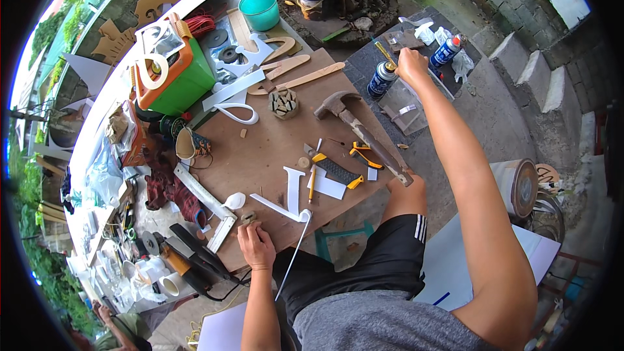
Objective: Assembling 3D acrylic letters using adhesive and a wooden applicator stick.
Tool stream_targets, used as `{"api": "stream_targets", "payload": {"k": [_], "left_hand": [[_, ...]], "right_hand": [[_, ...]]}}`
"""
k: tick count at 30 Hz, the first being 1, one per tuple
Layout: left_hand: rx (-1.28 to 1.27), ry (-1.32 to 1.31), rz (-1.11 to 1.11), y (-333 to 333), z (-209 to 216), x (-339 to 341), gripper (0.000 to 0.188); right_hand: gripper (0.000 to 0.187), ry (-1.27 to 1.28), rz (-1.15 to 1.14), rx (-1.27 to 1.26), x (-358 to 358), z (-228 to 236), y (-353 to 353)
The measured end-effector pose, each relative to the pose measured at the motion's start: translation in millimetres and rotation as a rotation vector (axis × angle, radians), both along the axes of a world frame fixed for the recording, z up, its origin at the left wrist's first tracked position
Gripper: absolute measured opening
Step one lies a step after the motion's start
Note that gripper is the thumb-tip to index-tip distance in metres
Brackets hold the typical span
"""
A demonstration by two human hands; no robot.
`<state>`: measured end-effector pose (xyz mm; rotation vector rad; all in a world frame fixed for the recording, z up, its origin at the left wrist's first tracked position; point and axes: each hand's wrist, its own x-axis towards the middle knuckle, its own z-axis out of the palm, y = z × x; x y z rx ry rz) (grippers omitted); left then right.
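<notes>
My right hand (pixel 412 65) reaches out to a side table at the far right, its fingers closed round a thin yellow tool (pixel 385 54) whose kind is unclear. Just under that tool stands a blue can (pixel 381 80). My left hand (pixel 257 247) rests at the near edge of the brown work board (pixel 240 172), fingers loosely bent, beside a small round lump (pixel 249 218). Right of it lie a white cut-out letter shape (pixel 292 192), a yellow pencil (pixel 312 183) and white strips. Close by are a black and yellow utility knife (pixel 333 168) and a hammer (pixel 367 136).
A second blue can with a red top (pixel 444 52) stands by crumpled plastic. A metal square (pixel 207 205), an angle grinder (pixel 179 260), a green and orange box (pixel 175 68) and a teal bucket (pixel 259 10) crowd the left and back. Concrete steps (pixel 530 78) rise at right.
</notes>
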<state>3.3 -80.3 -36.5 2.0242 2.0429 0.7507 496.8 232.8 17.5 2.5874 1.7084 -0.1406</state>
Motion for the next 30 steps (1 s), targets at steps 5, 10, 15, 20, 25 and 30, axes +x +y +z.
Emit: {"api": "stream_targets", "payload": {"k": [5, 10, 15, 20, 25, 30], "left_hand": [[0.015, 0.0, -0.017, 0.6, 0.1, -0.5, 0.014], [0.012, 0.005, -0.002, -0.3, -1.6, -0.8, 0.015], [0.008, -0.001, 0.004, -0.1, -1.9, -0.4, 0.014], [0.025, -0.004, -0.018, 0.3, -2.5, -0.4, 0.014], [0.004, -0.01, 0.002, -0.1, 1.4, -0.4, 0.014], [0.014, -0.013, -0.006, 1.3, 1.3, 1.4, 0.013]], "right_hand": [[0.016, 0.007, -0.009, -0.006, 2.0, -1.7, 1.9], [0.017, -0.005, -0.005, 0.002, -1.0, 0.4, 1.7], [0.021, -0.027, 0.033, -0.011, 4.1, 1.7, -0.2], [0.028, 0.239, 0.073, 0.387, 35.3, 21.7, -28.4], [0.025, 0.197, 0.049, 0.421, 86.4, -10.3, -90.0], [0.016, 0.376, 0.017, 0.445, 102.9, -42.6, -118.6]]}}
